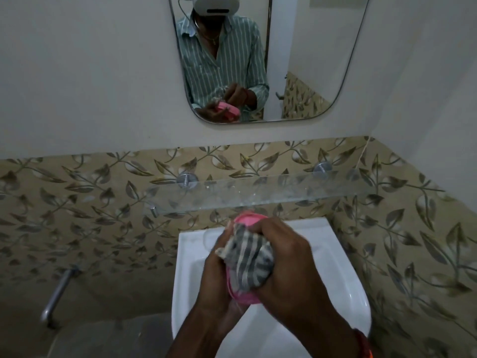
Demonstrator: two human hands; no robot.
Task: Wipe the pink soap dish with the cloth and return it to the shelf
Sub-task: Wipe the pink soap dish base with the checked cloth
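Note:
Over the white washbasin (335,270) I hold the pink soap dish (249,218), an oval plastic dish. My left hand (216,275) grips it from the left and below. My right hand (286,254) presses a bunched grey-and-white striped cloth (247,262) into the dish, covering most of its inside. Only the dish's far rim and a bit of its near edge show. The glass shelf (258,192) runs along the tiled wall just beyond the dish and is bare.
A mirror (258,60) above the shelf reflects the person holding the dish. A metal pipe (59,293) sticks out of the leaf-patterned tiles at lower left. The tiled right wall stands close beside the basin.

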